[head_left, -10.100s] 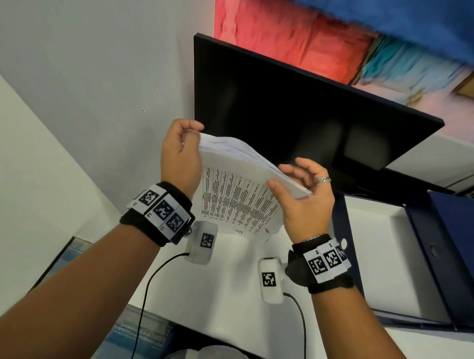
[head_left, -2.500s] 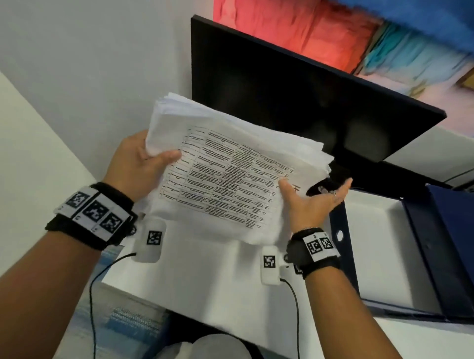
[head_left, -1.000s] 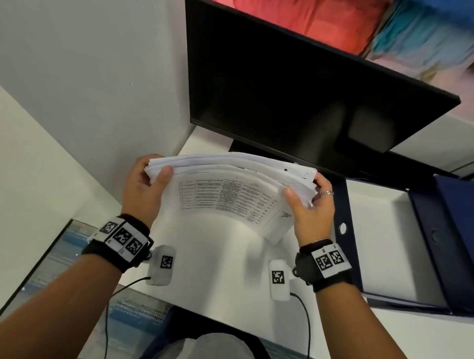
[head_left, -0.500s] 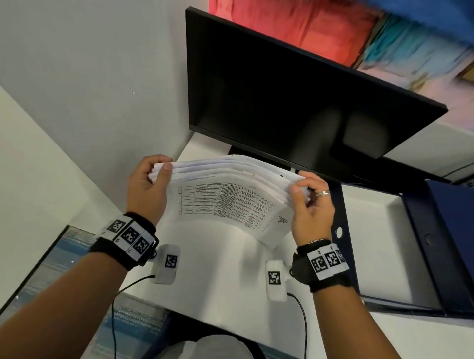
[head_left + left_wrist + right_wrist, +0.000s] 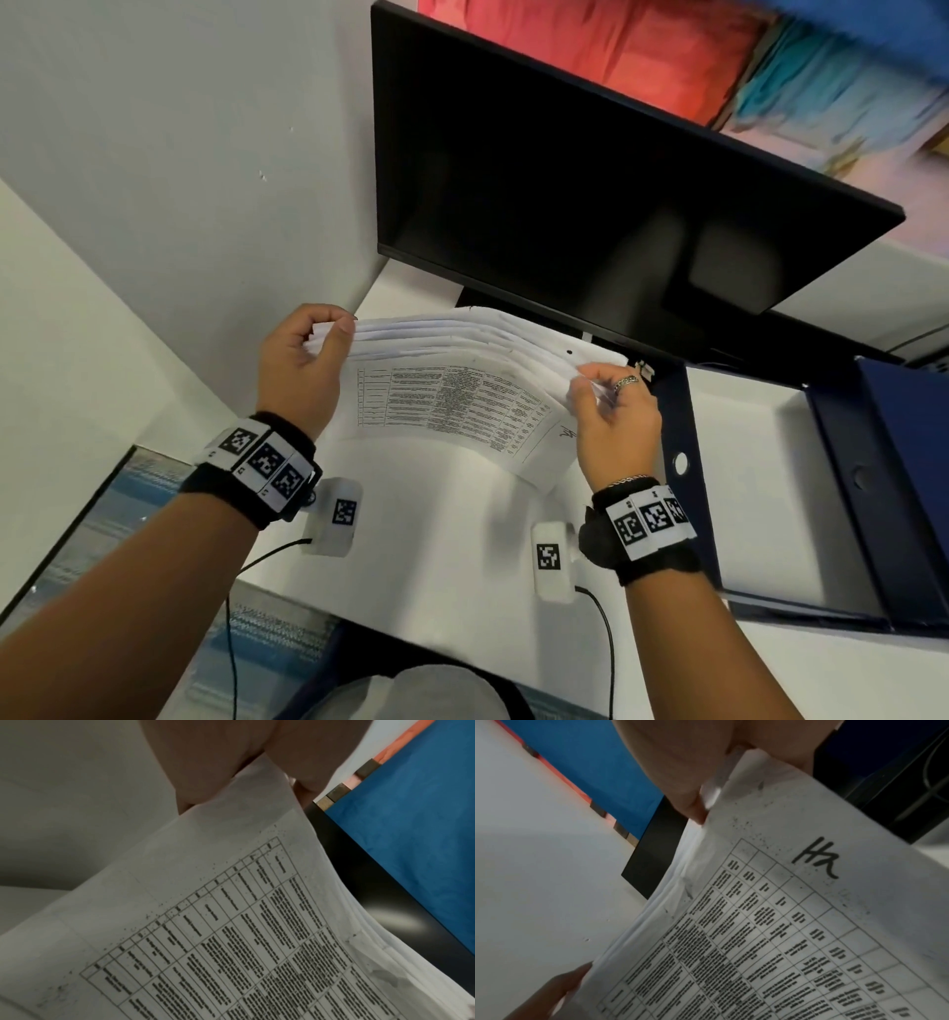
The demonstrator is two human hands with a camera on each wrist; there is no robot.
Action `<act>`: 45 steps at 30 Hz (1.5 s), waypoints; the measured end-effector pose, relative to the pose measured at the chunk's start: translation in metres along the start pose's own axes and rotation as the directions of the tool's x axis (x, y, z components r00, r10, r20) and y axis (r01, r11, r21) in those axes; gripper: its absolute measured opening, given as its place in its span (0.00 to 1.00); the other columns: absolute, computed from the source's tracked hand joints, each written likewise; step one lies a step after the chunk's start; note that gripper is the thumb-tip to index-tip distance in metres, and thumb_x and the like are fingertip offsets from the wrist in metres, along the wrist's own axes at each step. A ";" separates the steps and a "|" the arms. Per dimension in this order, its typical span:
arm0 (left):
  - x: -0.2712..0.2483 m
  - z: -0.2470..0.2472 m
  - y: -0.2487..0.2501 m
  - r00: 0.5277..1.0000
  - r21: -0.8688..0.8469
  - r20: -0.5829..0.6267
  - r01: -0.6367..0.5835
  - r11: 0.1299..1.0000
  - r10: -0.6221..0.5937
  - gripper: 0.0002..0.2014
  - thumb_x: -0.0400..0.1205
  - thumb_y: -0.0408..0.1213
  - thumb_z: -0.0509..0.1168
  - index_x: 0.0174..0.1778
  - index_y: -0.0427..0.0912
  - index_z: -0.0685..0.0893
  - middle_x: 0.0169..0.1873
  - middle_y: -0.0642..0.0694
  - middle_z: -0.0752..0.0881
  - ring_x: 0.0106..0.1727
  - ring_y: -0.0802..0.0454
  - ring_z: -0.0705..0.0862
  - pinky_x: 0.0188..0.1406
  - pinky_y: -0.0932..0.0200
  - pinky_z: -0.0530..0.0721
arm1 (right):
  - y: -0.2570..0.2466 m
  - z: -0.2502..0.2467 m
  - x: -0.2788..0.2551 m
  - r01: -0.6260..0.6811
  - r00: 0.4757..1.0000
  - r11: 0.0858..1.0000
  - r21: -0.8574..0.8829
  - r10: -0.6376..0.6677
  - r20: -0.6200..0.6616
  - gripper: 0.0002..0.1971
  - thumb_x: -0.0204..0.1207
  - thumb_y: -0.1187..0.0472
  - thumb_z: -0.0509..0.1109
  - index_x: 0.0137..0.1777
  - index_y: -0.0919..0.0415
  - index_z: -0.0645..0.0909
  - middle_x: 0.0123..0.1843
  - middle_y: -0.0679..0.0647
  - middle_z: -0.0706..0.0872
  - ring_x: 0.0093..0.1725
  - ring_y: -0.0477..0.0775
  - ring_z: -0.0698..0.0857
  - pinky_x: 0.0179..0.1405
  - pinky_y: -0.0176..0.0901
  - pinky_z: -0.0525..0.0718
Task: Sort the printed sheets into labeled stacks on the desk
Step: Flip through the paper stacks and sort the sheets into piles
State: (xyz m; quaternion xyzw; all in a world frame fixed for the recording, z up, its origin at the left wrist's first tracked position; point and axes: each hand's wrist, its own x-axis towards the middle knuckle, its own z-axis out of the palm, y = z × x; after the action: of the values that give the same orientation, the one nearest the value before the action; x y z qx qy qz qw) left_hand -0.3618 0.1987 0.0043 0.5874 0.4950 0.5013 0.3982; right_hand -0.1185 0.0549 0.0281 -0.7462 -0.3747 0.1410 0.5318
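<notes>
A thick stack of printed sheets (image 5: 462,375) hangs above the white desk (image 5: 452,539), held at both ends and sagging toward me. Its underside shows a printed table (image 5: 257,943) and a handwritten mark (image 5: 816,858). My left hand (image 5: 303,360) grips the left end, thumb over the fanned edges. My right hand (image 5: 611,406) pinches the right end, a ring on one finger. Both wrist views look up at the underside of the stack (image 5: 782,933) with the fingers curled round its edge.
A black monitor (image 5: 590,180) stands just behind the stack. An open dark blue binder (image 5: 873,488) with a white inside lies on the desk to the right. A grey wall (image 5: 179,154) closes the left side. The desk's front edge is near my body.
Over the last second the stack has stayed low over the desk and its edges have fanned out more. My right fingers have curled tighter over the right end.
</notes>
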 end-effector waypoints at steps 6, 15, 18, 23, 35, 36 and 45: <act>-0.001 -0.011 0.014 0.974 0.107 0.227 -0.047 0.993 0.022 0.22 0.68 0.38 0.82 0.55 0.59 0.84 0.40 0.56 0.86 0.41 0.63 0.85 0.45 0.71 0.84 | -0.005 -0.007 0.000 -0.031 0.985 0.998 -0.049 0.039 0.167 0.37 0.68 0.65 0.82 0.72 0.41 0.69 0.55 0.38 0.83 0.51 0.35 0.86 0.51 0.29 0.86; 0.010 -0.004 0.050 0.817 0.718 0.569 -0.552 0.425 0.099 0.05 0.80 0.44 0.68 0.49 0.53 0.82 0.36 0.50 0.86 0.36 0.41 0.84 0.33 0.52 0.82 | -0.014 -0.014 0.007 0.122 0.992 0.938 -0.323 -0.101 0.081 0.07 0.76 0.57 0.76 0.50 0.51 0.80 0.42 0.47 0.83 0.40 0.45 0.84 0.39 0.29 0.83; 0.007 -0.006 0.051 0.793 0.718 0.607 -0.572 0.398 0.045 0.07 0.80 0.46 0.66 0.53 0.55 0.80 0.41 0.54 0.86 0.38 0.44 0.85 0.32 0.54 0.82 | -0.009 -0.018 0.003 0.064 0.991 0.962 -0.267 -0.030 0.127 0.12 0.76 0.59 0.76 0.54 0.49 0.78 0.43 0.37 0.80 0.43 0.32 0.82 0.39 0.22 0.80; 0.004 0.002 0.039 0.770 0.743 0.636 -0.599 0.298 -0.036 0.07 0.83 0.44 0.63 0.56 0.52 0.78 0.43 0.52 0.87 0.40 0.44 0.86 0.31 0.55 0.79 | 0.003 -0.012 -0.001 0.050 0.989 0.985 -0.163 -0.026 0.146 0.11 0.80 0.57 0.72 0.60 0.52 0.79 0.48 0.38 0.80 0.48 0.34 0.81 0.39 0.21 0.79; 0.013 -0.003 0.040 0.767 0.740 0.634 -0.566 0.364 -0.098 0.14 0.81 0.55 0.64 0.60 0.58 0.77 0.48 0.54 0.86 0.43 0.46 0.86 0.35 0.55 0.80 | 0.013 -0.004 0.002 -0.024 0.999 0.997 0.069 0.026 -0.024 0.05 0.81 0.62 0.70 0.48 0.53 0.86 0.47 0.42 0.86 0.49 0.34 0.84 0.52 0.34 0.83; 0.014 -0.002 0.040 0.765 0.740 0.636 -0.566 0.363 -0.105 0.14 0.81 0.56 0.63 0.60 0.58 0.77 0.48 0.54 0.86 0.44 0.47 0.86 0.36 0.55 0.80 | 0.014 -0.004 0.004 -0.055 0.998 0.995 0.088 0.059 -0.036 0.04 0.80 0.63 0.71 0.48 0.54 0.87 0.46 0.43 0.86 0.47 0.36 0.84 0.51 0.36 0.83; 0.017 0.002 0.041 0.744 0.731 0.657 -0.586 0.348 -0.127 0.15 0.81 0.57 0.62 0.61 0.57 0.76 0.49 0.54 0.85 0.44 0.47 0.84 0.36 0.56 0.78 | 0.013 -0.004 0.006 -0.091 0.995 0.994 0.066 0.089 0.035 0.05 0.79 0.59 0.73 0.54 0.56 0.84 0.46 0.41 0.83 0.45 0.23 0.81 0.37 0.17 0.78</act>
State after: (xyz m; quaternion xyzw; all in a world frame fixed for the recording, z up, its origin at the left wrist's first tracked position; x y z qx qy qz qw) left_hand -0.3521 0.2074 0.0465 0.9001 0.4307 -0.0239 0.0613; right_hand -0.1069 0.0545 0.0187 -0.7418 -0.3442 0.1891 0.5437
